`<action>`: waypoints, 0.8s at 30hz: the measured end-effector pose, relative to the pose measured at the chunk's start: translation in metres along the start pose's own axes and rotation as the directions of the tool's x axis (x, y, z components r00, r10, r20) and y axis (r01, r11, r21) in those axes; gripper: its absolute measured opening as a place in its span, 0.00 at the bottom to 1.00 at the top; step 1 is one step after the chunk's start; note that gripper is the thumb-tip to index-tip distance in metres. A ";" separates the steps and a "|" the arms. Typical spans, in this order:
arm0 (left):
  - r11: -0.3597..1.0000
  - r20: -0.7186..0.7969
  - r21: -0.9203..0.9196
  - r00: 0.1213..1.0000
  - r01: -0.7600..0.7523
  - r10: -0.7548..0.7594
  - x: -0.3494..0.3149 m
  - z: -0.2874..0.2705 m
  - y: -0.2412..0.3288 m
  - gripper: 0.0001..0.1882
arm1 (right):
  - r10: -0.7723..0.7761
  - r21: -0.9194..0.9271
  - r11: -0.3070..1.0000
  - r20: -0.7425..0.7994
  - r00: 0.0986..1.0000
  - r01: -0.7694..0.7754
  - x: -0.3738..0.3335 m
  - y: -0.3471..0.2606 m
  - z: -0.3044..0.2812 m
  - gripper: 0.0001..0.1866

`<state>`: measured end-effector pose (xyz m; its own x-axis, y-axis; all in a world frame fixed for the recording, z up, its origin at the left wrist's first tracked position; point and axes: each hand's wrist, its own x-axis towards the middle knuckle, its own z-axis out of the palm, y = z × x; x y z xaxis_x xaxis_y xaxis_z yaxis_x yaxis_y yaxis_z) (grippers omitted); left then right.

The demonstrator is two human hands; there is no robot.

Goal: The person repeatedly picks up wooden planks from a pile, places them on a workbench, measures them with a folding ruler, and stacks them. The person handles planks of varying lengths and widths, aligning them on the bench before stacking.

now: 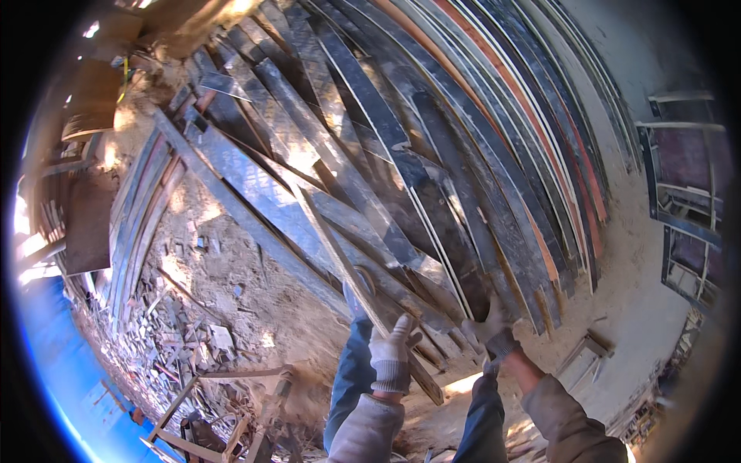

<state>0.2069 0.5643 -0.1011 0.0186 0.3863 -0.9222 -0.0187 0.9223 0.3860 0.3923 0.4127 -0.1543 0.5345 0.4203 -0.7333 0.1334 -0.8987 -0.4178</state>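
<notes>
Cupping end of long dark flat board (461, 270): pale-gloved right grip (494, 324), parted. Pale-gloved left grip (390, 355) over narrow brown wooden strip (340, 261). Both holds unclear.

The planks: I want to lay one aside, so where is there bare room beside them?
Right: grey floor between the planks and the rectangular frames. Left: sandy ground between planks and scrap heap, with a few chips. Crowded: the overlapping planks around the left hand and right hand.
</notes>
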 end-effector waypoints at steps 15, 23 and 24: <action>0.955 0.379 0.279 0.925 -0.103 -0.011 0.002 -0.012 0.000 0.37 | -0.530 0.435 0.848 0.691 0.492 0.303 -0.043 -0.042 0.023 0.43; 0.993 0.256 -0.121 0.967 0.009 0.023 -0.002 -0.025 0.002 0.25 | 0.056 -0.328 0.920 -0.428 0.902 -0.213 0.215 0.119 0.049 0.38; 0.987 0.251 -0.155 0.968 0.049 -0.009 -0.003 -0.026 0.002 0.24 | -0.072 -0.411 0.902 -0.444 0.893 -0.131 0.240 0.131 0.055 0.37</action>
<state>0.1805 0.5652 -0.0985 0.2690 0.3684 -0.8899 -0.1727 0.9274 0.3317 0.4924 0.4025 -0.4141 0.8383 0.3844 -0.3867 0.3929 -0.9176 -0.0604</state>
